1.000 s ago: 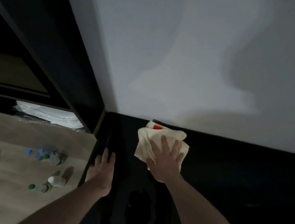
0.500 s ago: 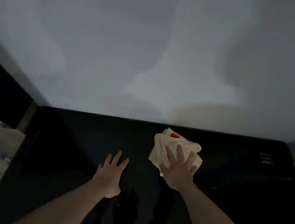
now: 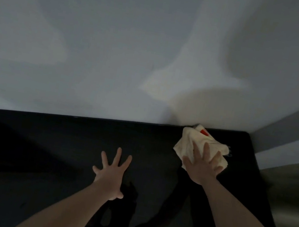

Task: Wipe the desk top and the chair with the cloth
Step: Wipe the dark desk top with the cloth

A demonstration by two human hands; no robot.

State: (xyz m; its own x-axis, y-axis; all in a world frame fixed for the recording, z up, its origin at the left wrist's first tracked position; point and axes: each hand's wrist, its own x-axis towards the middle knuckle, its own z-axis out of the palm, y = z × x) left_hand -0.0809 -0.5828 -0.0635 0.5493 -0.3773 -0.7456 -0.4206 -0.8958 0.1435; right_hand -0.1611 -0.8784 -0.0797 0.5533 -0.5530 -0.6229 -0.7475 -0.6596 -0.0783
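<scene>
A glossy black desk top [image 3: 49, 145] fills the lower part of the view and ends at a pale wall. A cream cloth [image 3: 189, 140] with a small red tag lies crumpled near the desk's far right corner, touching the wall. My right hand [image 3: 202, 165] presses flat on the cloth with fingers spread. My left hand [image 3: 112, 172] rests palm down on the bare desk surface, fingers splayed, holding nothing. No chair is in view.
The pale wall [image 3: 116, 47] rises straight behind the desk. A grey side wall or panel [image 3: 290, 138] closes in at the right corner. Right of the desk's edge lies a dim greyish floor [image 3: 293, 198].
My right hand has slid the cloth rightward along the back edge toward the corner. The view has swung right, so the wooden shelf with small bottles has left the frame. My left hand followed rightward.
</scene>
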